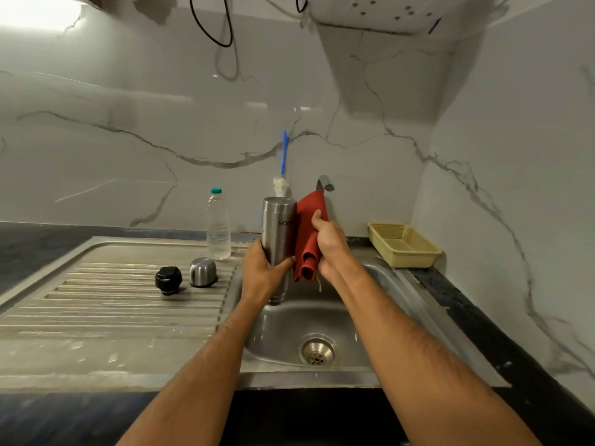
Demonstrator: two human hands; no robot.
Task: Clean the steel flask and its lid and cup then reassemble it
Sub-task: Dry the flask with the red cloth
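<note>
Mid-task: our left hand (262, 268) grips the inverted cylindrical steel flask (278, 233) over the sink (325, 317); right hand (328, 239) clutches a red cloth (307, 230) against it. Black lid (168, 280) and domed steel cup (203, 271) sit on the drainboard, so we judge reassembly still ahead.

The inverted steel flask (278, 230) shows only part of its upside-down lettering; the rest sits behind the folded red cloth (309, 233). That cloth also covers the base of the curved steel tap (325, 182). A white box (386, 14) and black cable (211, 24) are cut off at the top edge.
</note>
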